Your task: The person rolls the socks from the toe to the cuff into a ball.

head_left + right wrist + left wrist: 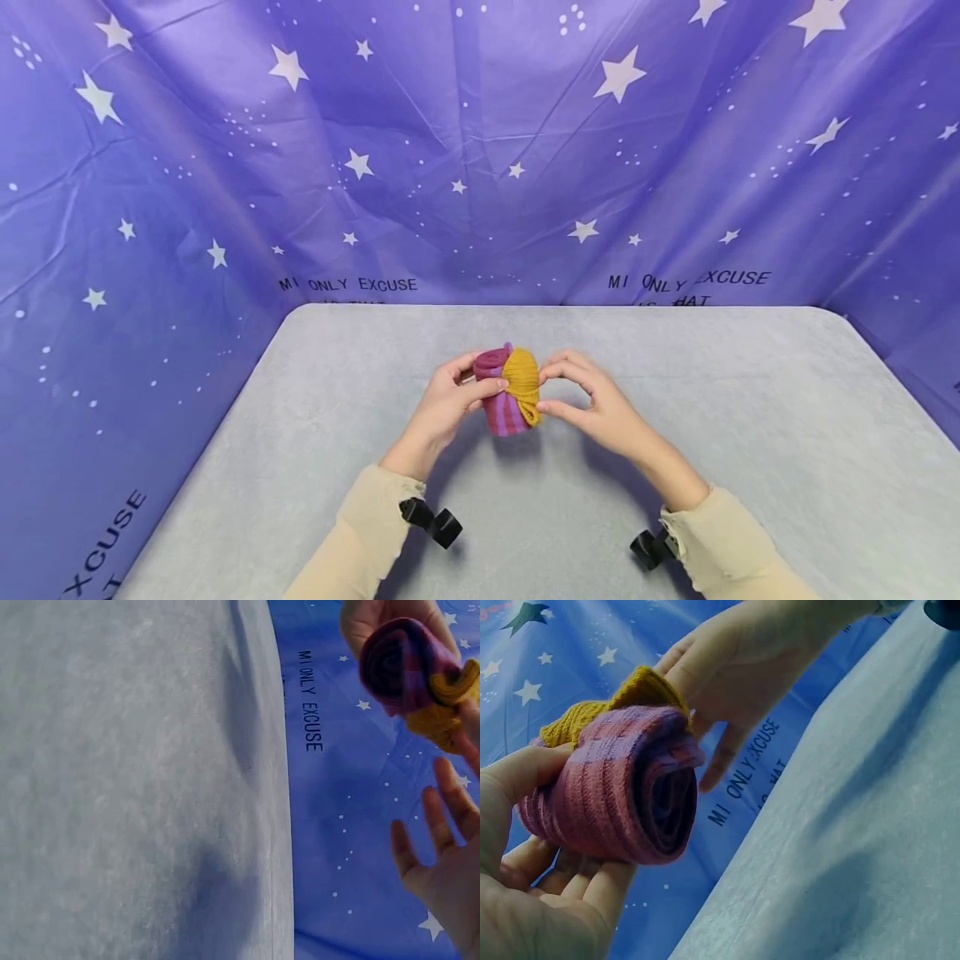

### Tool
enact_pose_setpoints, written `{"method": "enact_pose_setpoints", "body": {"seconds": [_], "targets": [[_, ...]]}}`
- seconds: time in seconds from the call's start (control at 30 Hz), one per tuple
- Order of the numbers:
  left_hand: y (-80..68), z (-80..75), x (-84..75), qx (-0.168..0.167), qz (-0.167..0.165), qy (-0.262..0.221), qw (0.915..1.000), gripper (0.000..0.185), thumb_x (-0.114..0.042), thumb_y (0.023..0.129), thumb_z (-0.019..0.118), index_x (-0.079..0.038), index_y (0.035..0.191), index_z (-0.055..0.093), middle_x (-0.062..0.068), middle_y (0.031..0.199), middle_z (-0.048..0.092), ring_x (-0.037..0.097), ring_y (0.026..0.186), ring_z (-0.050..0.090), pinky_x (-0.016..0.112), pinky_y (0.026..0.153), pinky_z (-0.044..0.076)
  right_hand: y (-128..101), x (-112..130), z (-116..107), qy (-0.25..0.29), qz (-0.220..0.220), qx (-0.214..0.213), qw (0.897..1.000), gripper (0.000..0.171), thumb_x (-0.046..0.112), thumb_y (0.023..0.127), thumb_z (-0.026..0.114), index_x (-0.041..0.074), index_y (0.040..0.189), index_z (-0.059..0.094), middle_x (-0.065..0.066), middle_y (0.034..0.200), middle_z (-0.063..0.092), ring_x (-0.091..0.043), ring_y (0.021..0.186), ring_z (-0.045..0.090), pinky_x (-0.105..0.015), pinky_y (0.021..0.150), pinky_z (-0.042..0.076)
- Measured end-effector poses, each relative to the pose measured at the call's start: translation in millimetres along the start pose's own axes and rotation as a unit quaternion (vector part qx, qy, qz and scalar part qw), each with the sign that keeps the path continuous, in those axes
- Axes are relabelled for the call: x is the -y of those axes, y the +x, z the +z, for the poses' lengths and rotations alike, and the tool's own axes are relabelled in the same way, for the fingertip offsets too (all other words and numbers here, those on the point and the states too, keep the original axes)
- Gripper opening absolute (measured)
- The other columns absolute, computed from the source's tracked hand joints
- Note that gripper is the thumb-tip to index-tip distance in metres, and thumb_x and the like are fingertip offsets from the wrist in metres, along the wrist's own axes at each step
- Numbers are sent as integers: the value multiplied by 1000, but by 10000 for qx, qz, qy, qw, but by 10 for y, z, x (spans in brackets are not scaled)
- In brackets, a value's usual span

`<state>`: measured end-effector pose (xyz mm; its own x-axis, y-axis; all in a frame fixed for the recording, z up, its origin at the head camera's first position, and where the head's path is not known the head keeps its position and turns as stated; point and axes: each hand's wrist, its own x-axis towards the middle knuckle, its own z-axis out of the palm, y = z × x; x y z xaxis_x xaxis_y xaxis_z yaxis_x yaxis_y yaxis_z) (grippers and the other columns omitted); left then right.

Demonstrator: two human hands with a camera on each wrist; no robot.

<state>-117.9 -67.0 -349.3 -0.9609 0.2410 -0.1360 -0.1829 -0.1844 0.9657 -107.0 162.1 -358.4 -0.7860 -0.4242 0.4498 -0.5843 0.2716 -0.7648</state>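
Knit sock roll (510,392), purple-striped with yellow cuff (522,379), held above grey table (750,433), not resting on it. Left hand (442,404) cupped roll, thumb on top, keeping coil tight. Right hand (592,400) pinched cuff, lower fingers spread loose, apparently stretching cuff over roll.

The head view looks forward and down from above the near edge of the counter (750,433), taking in its far edge and the starred backdrop (480,167); the left wrist view sits very close under the left hand (532,900), facing the rolled sock (622,795); the right wrist view, rolled sideways, faces the counter's far edge; all three share the sock and backdrop.
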Motion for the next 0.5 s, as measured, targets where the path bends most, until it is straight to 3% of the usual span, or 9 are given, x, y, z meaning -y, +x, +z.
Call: {"method": "enact_pose_setpoints", "body": {"seconds": [0.1, 0.23, 0.37, 0.5], "targets": [[-17, -18, -32, 161, -44, -107, 9998, 50, 5, 85, 63, 9, 134, 53, 3, 102, 66, 9, 90, 65, 20, 78, 58, -4, -9, 1, 7, -165, 106, 9998, 31, 2, 84, 76, 16, 111, 68, -2, 122, 60, -12, 118, 54, -25, 108, 43], [-27, -24, -58, 215, -85, -100, 9997, 51, 5, 86, 63, 9, 136, 52, 2, 101, 66, 9, 90, 65, 20, 79, 58, 16, 3, 19, 62, -247, 229, 9994, 23, 3, 84, 75, 19, 98, 66, 1, 116, 58, -11, 114, 53, -25, 104, 42], [-3, -27, -45, -94, -19, -194, 9998, 48, 6, 86, 64, 8, 133, 54, 4, 102, 66, 10, 88, 66, 21, 78, 59, 36, 42, 49, 38, -599, -31, 9982, 24, -1, 82, 76, 19, 87, 63, -1, 110, 61, -14, 110, 53, -23, 102, 41], [57, -14, -29, -596, 259, -363, 9972, 40, 6, 85, 66, 7, 124, 60, 5, 101, 67, 10, 83, 68, 22, 74, 60, 55, 100, 103, -235, -1351, -488, 9893, 23, -6, 78, 72, 14, 82, 61, -2, 99, 66, -18, 104, 57, -25, 101, 43]]}}
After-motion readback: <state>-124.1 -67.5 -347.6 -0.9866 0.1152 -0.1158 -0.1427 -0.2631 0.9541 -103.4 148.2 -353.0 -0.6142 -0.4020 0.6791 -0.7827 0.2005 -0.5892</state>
